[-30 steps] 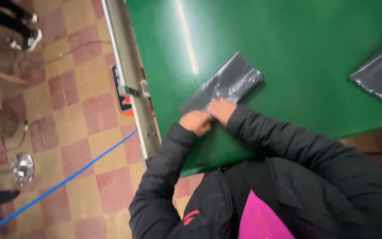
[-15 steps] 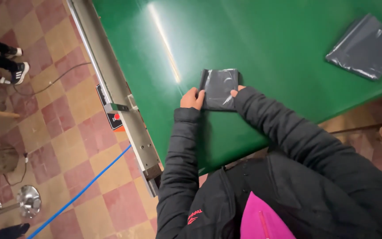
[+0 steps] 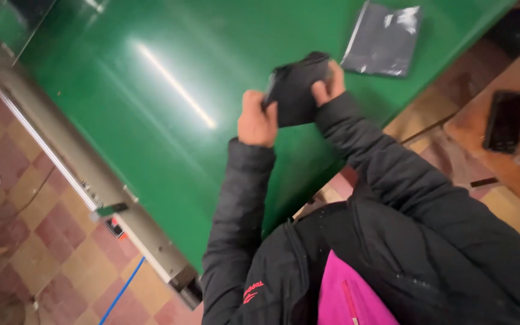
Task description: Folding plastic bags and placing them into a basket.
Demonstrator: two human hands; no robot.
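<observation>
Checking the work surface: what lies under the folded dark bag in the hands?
Only the green table shows beneath the folded dark bag, held by left hand and right hand; the patch directly behind it is covered.

Dark folded bag (image 3: 296,90), crumpled, lifted above green table.

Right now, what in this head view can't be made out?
- Folded dark bag: its contents, if any; opaque and motion-blurred.
- Left hand: fingertips hidden behind the bag.
- Right hand: palm hidden by the bag.
- Phone: screen dark and blurred.
- Flat grey bag: glare covers its surface.
</observation>
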